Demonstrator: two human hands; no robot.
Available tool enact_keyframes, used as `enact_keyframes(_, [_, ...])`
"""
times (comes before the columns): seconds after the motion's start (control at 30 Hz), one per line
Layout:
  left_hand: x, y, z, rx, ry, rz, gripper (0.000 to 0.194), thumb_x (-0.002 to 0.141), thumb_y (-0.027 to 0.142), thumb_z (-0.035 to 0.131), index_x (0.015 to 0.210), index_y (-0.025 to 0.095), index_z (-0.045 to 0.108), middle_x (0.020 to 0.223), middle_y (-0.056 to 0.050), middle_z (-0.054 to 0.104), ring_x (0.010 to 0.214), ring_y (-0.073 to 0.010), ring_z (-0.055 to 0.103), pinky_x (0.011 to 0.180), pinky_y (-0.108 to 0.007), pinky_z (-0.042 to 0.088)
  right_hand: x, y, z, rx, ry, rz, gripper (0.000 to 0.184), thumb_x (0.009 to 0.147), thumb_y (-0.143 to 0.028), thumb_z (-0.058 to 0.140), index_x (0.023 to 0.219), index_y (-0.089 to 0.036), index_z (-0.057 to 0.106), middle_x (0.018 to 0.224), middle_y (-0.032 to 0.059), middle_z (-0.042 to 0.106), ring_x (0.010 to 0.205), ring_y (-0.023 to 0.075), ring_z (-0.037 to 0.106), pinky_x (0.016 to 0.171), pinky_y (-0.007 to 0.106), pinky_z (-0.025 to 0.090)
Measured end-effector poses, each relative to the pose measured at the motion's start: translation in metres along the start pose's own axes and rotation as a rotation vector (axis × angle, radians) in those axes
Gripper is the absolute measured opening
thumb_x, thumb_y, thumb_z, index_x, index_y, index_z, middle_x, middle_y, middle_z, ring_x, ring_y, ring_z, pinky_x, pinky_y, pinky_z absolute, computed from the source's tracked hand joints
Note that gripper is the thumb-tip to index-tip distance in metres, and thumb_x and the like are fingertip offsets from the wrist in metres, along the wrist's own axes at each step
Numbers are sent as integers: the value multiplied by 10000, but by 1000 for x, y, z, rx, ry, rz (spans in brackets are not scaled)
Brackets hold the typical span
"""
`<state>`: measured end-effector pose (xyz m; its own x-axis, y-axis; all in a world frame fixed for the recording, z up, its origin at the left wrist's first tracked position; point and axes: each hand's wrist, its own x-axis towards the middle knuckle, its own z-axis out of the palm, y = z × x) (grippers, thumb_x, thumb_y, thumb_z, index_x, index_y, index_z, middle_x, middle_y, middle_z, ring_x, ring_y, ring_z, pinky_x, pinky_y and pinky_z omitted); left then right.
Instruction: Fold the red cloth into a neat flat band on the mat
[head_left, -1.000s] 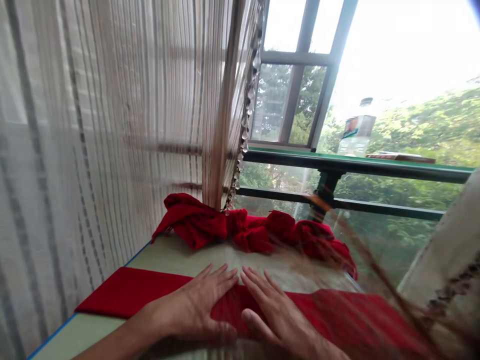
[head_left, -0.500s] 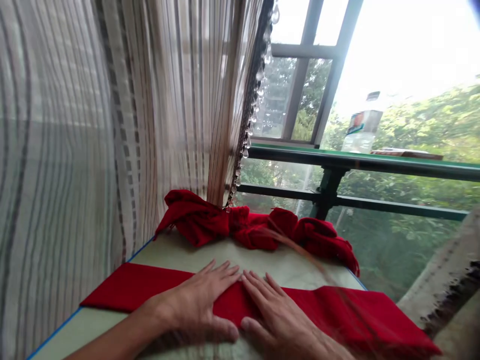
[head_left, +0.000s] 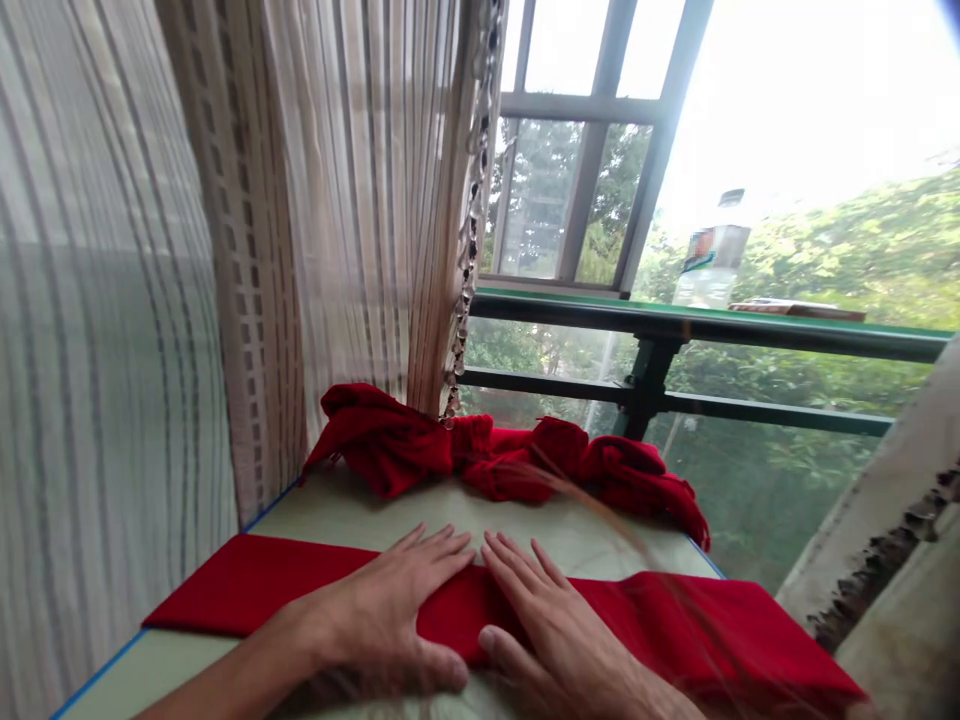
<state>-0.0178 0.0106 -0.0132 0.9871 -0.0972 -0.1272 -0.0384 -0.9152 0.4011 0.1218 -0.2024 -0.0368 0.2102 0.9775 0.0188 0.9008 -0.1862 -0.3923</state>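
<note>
A red cloth folded into a long flat strip (head_left: pixel 705 630) lies across the pale table top (head_left: pixel 420 515). My left hand (head_left: pixel 382 610) rests flat over its middle, fingers stretched out toward the far side and thumb toward the near edge. Close beside it, my right hand (head_left: pixel 547 620) also lies on the cloth with fingers extended; a small gap separates the two hands. Neither holds anything. Behind them, a crumpled red fringed cloth, like a scarf (head_left: pixel 517 465), is bunched along the table's far edge.
Sheer striped curtains (head_left: pixel 345 220) with a beaded edge hang at the left and behind the table. Past them runs a dark green railing (head_left: pixel 750 332) carrying a clear bottle (head_left: pixel 709 260) and a flat brown item (head_left: pixel 802 312). More beaded curtain (head_left: pixel 877 560) hangs at right.
The hands stay nearly in place on the folded cloth, with the thumbs spread slightly further apart. The view has shifted a little, and the curtain's beaded edge hangs further left.
</note>
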Motion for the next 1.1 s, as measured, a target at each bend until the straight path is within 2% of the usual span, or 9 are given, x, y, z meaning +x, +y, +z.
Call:
enact_keyframes(0.13, [-1, 1, -1, 14, -5, -13, 1141, 829, 793, 769, 1717, 221, 336, 1783, -148, 228, 1656, -399, 172, 1343, -598, 161, -2, -8, -8, 0, -60, 27, 825, 1043, -514, 536, 1678, -43, 299, 1757, 219, 245, 1655, 370, 212, 1343, 655, 135])
enact_keyframes(0.27, [-1, 1, -1, 27, 8, 1, 1125, 844, 800, 746, 1720, 227, 332, 1783, -139, 229, 1654, -409, 167, 1342, -596, 173, -4, -10, -11, -11, -25, 18, 818, 1045, -473, 546, 1700, -82, 250, 1780, 181, 205, 1668, 348, 167, 1352, 643, 119])
enact_keyframes(0.4, [0, 1, -2, -2, -13, -17, 1163, 821, 797, 773, 1719, 206, 331, 1783, -146, 220, 1656, -406, 158, 1347, -593, 146, -6, -9, -10, 1, -73, 7, 804, 1068, -531, 525, 1693, -87, 282, 1775, 186, 221, 1664, 354, 186, 1353, 651, 112])
enact_keyframes(0.57, [0, -1, -2, -7, -17, -21, 1170, 817, 783, 789, 1721, 204, 324, 1787, -150, 195, 1660, -405, 139, 1350, -594, 123, -5, -5, -7, -3, -5, 7, 792, 1081, -507, 541, 1710, -134, 238, 1789, 157, 211, 1673, 322, 155, 1363, 622, 96])
enact_keyframes(0.7, [-1, -1, -1, -10, 16, 10, 1114, 837, 763, 786, 1718, 251, 336, 1783, -138, 231, 1656, -395, 169, 1346, -589, 151, -5, 2, -1, 4, -27, -14, 786, 1076, -579, 530, 1700, -169, 285, 1776, 140, 261, 1662, 321, 214, 1360, 621, 125])
enact_keyframes(0.87, [-2, 3, -1, 2, -13, -27, 1144, 838, 768, 780, 1712, 178, 337, 1776, -175, 218, 1655, -418, 150, 1330, -637, 150, -6, 4, -1, 13, -15, -17, 780, 1057, -585, 563, 1693, -199, 328, 1770, 134, 294, 1655, 334, 243, 1357, 631, 135])
enact_keyframes(0.97, [-1, -1, 0, -2, 16, -3, 1137, 820, 751, 816, 1704, 199, 362, 1771, -173, 240, 1649, -420, 187, 1330, -634, 151, -6, 4, -2, 15, 2, -9, 764, 1063, -569, 558, 1685, -180, 348, 1764, 142, 326, 1650, 339, 262, 1356, 635, 149])
enact_keyframes(1.03, [0, -6, 2, -42, 33, 14, 1016, 895, 732, 759, 1693, 222, 393, 1768, -153, 270, 1646, -399, 225, 1337, -618, 149, -7, 6, -1, 14, 13, 3, 697, 1096, -548, 499, 1677, -184, 372, 1760, 135, 347, 1650, 330, 270, 1355, 640, 162])
enact_keyframes(1.1, [2, -12, 4, -101, 68, 19, 792, 1030, 675, 608, 1671, 241, 444, 1757, -120, 327, 1639, -358, 277, 1346, -582, 168, -7, 9, 1, 20, 49, 8, 644, 1123, -534, 442, 1675, -209, 378, 1758, 124, 358, 1650, 316, 275, 1354, 642, 175])
